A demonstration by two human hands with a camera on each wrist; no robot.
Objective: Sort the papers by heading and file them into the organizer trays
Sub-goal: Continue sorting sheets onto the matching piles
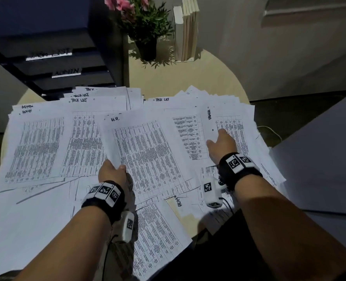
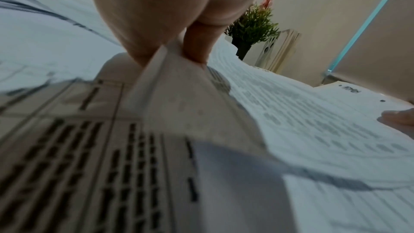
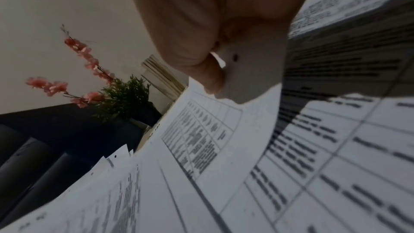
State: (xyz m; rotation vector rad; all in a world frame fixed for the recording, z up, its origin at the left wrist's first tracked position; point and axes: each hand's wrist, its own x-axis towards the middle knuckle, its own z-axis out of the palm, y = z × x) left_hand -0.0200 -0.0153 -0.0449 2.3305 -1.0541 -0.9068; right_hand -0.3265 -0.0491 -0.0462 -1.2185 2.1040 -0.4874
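So the sorting is maybe partway and the filing looks barely started, going by what's on show. The round pale wooden bench point(image 1: 218, 78) is buried under white printed sheets with handwritten headings. Using the black stacked organizer trays point(image 1: 52, 57) at the far left of the bench as the landmark: right in front of them sits a fanned pile of TASK LIST sheets point(image 1: 99, 98), and in front and a bit left of the trays is a pile headed ADMIN point(image 1: 36, 142). Off to the right of the trays is a still-mixed spread point(image 1: 218, 110), with a TASK LIST heading and a sideways ADMIN one both showing. The tray labels read TASK LIST and ADMIN; I can't tell whether any paper is inside them yet.

Hands next. The left hand point(image 1: 112, 172) has its fingers point(image 2: 195, 47) pinched on the near edge of the H.R. sheet point(image 1: 147, 151), which sits out in front of the trays toward the middle. The right hand point(image 1: 221, 147) reaches into the mixed spread, thumb and fingers point(image 3: 212, 77) nipping the edge of the sideways ADMIN sheet point(image 1: 210, 122).

My guess: H.R. still needs its own pile.
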